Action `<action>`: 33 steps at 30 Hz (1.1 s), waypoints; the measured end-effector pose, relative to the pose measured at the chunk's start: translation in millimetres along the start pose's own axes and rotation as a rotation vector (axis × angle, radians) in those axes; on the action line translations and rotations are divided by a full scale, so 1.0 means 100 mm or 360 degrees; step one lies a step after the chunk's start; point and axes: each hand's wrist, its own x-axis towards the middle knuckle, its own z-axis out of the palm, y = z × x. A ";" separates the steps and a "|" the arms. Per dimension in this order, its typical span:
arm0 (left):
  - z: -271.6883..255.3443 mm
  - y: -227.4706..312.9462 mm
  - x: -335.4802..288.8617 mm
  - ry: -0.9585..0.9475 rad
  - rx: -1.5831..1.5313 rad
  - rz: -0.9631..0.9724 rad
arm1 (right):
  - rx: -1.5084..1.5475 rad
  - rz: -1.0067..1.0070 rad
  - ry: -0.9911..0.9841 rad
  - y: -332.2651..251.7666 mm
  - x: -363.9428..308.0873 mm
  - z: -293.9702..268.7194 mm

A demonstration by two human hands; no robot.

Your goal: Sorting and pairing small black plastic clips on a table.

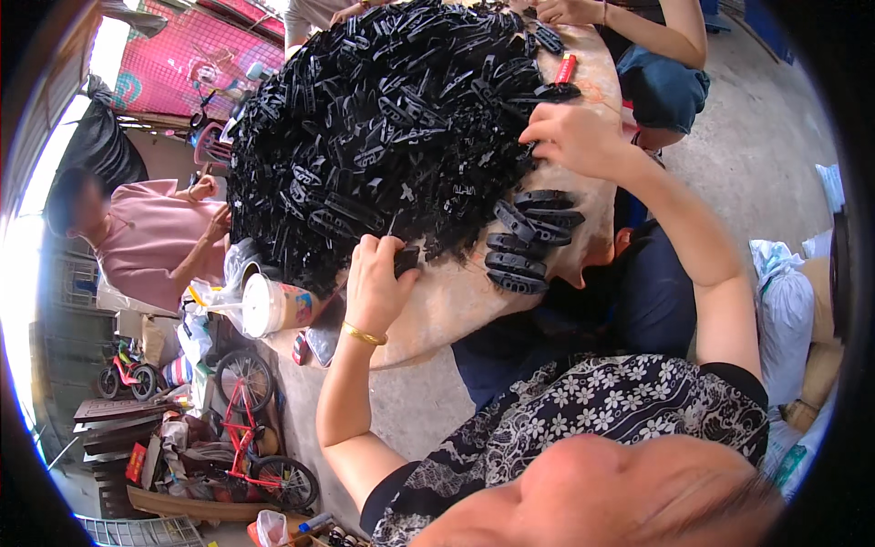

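A big heap of small black plastic parts (392,118) covers most of a pale round tabletop (456,310). At the heap's near edge, my left hand (375,284), with a gold bangle on its wrist, is closed on a black plastic part (406,261). My right hand (583,144) reaches to the heap's right edge, its fingers loosely bent and apart, the tips close to the parts. Nothing shows between them. Between my hands, several black oval parts (518,264) lie in short stacked rows on the bare table rim.
A plastic drink cup (264,305) stands on the table's left rim, a phone-like object (321,345) beside it. A red lighter (566,68) lies far right. A person in pink (155,237) sits left; other people's hands (570,11) work across the table. Sacks (784,319) stand right, a red bicycle (241,428) lower left.
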 end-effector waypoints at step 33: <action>0.49 0.53 0.57 -0.0173 -0.3215 -0.0426 | 0.0542 -0.0391 0.0703 -0.76 0.07 0.33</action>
